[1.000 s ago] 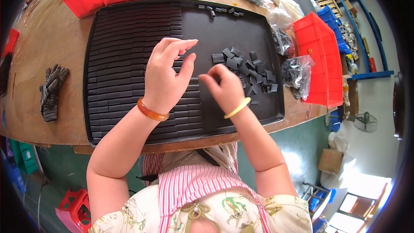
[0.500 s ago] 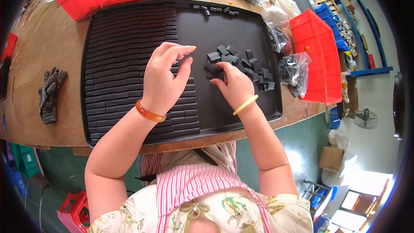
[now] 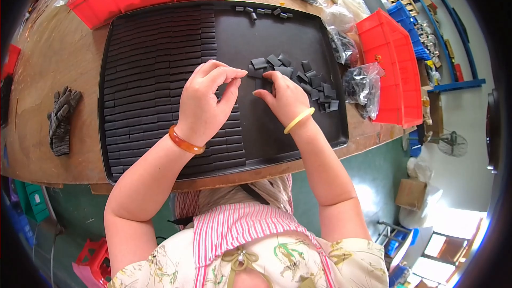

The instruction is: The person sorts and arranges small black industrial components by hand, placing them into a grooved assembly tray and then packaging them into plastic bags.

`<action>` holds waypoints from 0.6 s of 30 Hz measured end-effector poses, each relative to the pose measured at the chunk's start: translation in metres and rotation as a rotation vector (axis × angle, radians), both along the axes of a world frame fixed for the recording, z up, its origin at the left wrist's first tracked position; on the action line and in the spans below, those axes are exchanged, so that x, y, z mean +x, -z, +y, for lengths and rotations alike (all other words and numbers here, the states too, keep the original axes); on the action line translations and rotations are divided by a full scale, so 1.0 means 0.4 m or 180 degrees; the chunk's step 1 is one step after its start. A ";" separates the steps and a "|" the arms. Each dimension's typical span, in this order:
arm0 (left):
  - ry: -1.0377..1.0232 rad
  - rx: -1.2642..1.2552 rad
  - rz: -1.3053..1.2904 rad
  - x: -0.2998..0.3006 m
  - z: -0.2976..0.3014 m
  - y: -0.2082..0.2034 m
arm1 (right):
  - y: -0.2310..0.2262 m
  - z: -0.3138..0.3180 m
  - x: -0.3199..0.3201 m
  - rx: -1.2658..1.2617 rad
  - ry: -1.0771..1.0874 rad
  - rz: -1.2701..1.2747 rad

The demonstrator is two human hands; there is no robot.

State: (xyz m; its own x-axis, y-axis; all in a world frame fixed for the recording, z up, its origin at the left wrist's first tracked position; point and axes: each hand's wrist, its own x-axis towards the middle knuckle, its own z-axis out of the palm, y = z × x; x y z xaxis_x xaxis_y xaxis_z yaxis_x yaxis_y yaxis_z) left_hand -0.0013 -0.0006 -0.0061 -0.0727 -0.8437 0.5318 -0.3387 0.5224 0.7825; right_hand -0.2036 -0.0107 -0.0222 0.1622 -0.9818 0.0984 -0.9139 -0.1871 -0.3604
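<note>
Both hands are now meeting over the middle of the black tray point(image 3: 330, 128): the left hand point(image 3: 205, 104) is pinching thumb to fingertips, on what I cannot tell, and the right hand point(image 3: 282, 98) is curling its fingers point(image 3: 265, 94) at the loose pile of dark grey pieces point(image 3: 306, 80), apparently picking one up. Compared with the earlier frames, the right hand is sitting nearer the pile's left edge and closer to the left hand, beside the laid rows of pieces point(image 3: 154, 69).
</note>
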 end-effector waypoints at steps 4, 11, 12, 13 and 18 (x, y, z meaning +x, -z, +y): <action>-0.0003 0.0028 -0.0002 0.001 0.000 0.000 | 0.015 -0.027 -0.001 -0.0061 -0.0027 -0.0040; 0.0029 0.0096 -0.0049 0.003 0.001 0.000 | -0.039 -0.023 0.010 0.0502 0.0163 -0.0043; 0.0034 0.0099 -0.0040 0.002 0.001 0.002 | -0.047 -0.016 0.009 0.0504 0.0168 -0.0034; 0.0080 0.0058 -0.0079 0.002 0.002 0.006 | -0.054 -0.008 0.005 0.0400 0.0161 -0.0224; 0.0328 -0.0299 -0.0630 -0.017 0.016 -0.009 | -0.073 0.034 -0.003 0.0656 0.0184 -0.2521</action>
